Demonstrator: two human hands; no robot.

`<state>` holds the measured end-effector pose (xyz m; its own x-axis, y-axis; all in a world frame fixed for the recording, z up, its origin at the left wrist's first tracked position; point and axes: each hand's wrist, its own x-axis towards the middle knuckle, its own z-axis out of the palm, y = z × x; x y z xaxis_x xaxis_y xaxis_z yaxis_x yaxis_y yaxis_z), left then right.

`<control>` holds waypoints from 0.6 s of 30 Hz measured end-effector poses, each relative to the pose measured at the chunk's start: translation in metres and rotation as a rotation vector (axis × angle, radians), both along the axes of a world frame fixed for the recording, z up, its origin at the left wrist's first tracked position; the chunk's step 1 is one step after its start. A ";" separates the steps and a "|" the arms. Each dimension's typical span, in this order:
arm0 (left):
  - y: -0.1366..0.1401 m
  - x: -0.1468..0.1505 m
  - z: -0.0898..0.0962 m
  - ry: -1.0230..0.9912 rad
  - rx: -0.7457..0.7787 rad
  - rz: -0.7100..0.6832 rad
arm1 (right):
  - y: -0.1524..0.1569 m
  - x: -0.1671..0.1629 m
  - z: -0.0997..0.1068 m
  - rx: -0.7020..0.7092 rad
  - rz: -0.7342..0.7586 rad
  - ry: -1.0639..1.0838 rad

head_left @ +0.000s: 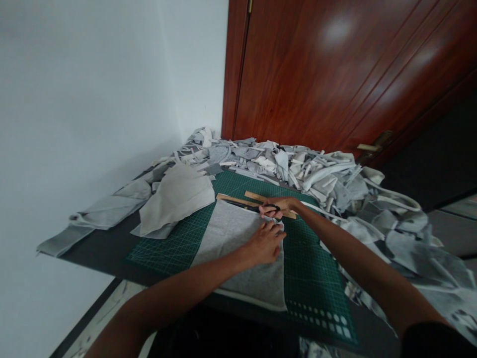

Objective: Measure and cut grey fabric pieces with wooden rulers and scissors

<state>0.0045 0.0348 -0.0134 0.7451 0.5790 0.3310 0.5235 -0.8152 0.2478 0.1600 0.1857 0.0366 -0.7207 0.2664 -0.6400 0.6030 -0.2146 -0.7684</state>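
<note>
A light grey piece of fabric (238, 248) lies flat on the green cutting mat (313, 278). My right hand (275, 206) is closed around the handles of black scissors (244, 205), whose blades point left along the fabric's far edge. Just nearer to me, my left hand (266, 242) rests on the fabric's right part with fingers spread, pressing it down. Beyond the fabric lie two wooden strips (253, 196), partly covered by my right hand and the scissors.
Heaped grey and white fabric scraps (268, 161) line the table's back and right side. Larger fabric pieces (182, 194) lie at the left of the mat. Behind stand a white wall (112, 89) and a reddish wooden door (305, 74) with a metal handle (374, 145).
</note>
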 end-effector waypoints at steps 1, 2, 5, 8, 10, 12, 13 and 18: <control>0.000 0.000 0.000 -0.003 0.000 -0.001 | 0.001 0.001 0.000 -0.003 0.002 0.001; 0.000 0.000 0.000 -0.005 0.000 -0.001 | 0.002 0.001 -0.001 -0.009 0.004 -0.001; 0.000 0.000 0.000 -0.006 0.000 0.001 | 0.004 0.002 -0.004 -0.025 0.009 -0.001; 0.000 0.000 0.001 0.000 -0.002 -0.001 | 0.007 -0.002 -0.006 -0.021 0.022 0.021; 0.000 0.001 0.000 0.007 -0.007 -0.001 | 0.009 -0.008 -0.007 -0.012 0.031 0.030; 0.000 0.001 0.000 0.011 -0.010 -0.001 | 0.012 -0.014 -0.007 -0.014 0.037 0.024; 0.000 0.001 -0.001 0.010 -0.007 0.001 | 0.013 -0.018 -0.007 -0.016 0.041 0.020; 0.001 0.000 -0.002 -0.002 0.010 -0.005 | 0.015 -0.026 -0.004 -0.009 0.062 0.008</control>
